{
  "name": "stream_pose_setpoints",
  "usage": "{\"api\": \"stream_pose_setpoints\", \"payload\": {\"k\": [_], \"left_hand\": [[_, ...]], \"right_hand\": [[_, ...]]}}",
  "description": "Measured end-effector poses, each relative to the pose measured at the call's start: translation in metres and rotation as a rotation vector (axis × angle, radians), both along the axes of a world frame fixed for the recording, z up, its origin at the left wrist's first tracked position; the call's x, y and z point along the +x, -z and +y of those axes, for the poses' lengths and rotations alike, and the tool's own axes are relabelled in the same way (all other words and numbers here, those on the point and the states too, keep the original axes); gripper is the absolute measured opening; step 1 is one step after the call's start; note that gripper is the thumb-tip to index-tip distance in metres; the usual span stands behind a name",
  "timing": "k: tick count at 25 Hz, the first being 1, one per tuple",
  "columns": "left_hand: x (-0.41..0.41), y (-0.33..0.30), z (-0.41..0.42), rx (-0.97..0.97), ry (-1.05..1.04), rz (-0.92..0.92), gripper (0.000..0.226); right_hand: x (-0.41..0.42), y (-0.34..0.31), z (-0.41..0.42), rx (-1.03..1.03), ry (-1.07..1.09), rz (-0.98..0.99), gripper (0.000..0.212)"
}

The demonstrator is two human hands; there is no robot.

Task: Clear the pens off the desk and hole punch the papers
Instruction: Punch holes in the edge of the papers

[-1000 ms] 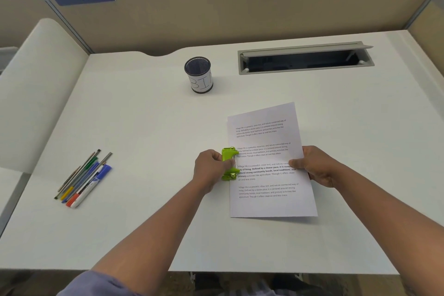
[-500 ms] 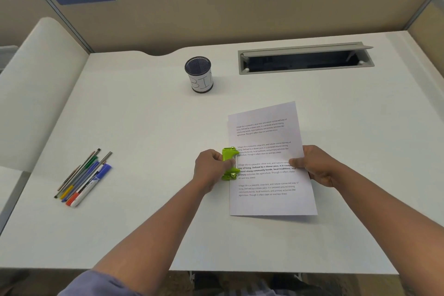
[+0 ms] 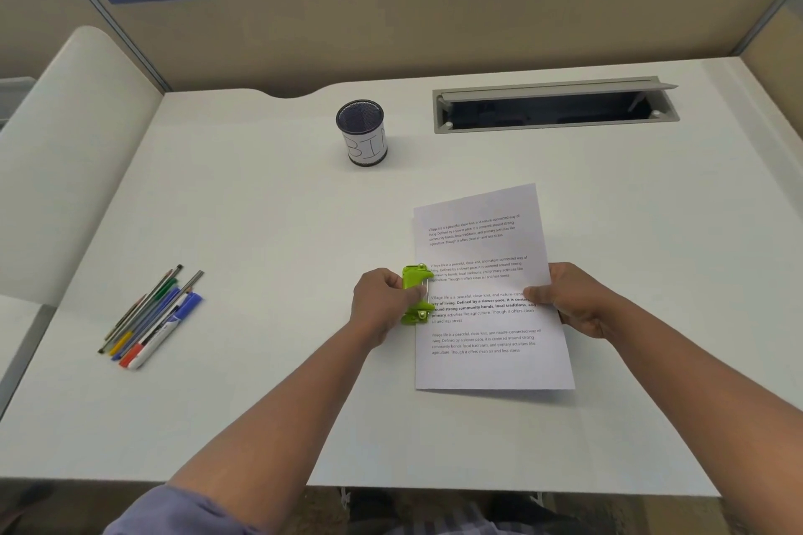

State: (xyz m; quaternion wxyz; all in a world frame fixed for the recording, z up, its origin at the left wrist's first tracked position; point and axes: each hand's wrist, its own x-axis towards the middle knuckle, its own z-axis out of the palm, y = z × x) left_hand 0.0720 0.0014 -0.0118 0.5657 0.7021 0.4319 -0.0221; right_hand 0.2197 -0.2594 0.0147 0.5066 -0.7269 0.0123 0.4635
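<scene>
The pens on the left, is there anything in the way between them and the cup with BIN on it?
Nothing visible. The bundle of coloured pens lies at the left; bare white desk stretches to the dark mesh cup. Both hands, the green hole punch and the printed paper sit off to the right.

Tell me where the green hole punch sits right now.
In the head view, the green hole punch sits on the papers' left edge, near mid-desk, gripped by the left hand.

Paper (image 3: 486, 256) lay on desk (image 3: 260, 208). Punch (image 3: 415, 295) at paper's left edge; pens (image 3: 152, 317) far left; cup (image 3: 361, 132) behind-left; slot (image 3: 552, 106) behind.
</scene>
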Motion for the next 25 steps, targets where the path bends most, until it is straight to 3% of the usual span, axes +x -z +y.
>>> {"api": "stream_pose_setpoints", "payload": {"k": [10,25], "left_hand": [[0.005,-0.007,0.005,-0.013,0.039,0.04,0.041],[0.044,-0.029,0.018,0.01,0.307,0.415,0.046]], "right_hand": [[0.0,0.002,0.0,-0.011,-0.01,-0.006,0.03],[-0.001,0.004,0.003,-0.044,-0.009,0.012,0.031]]}}
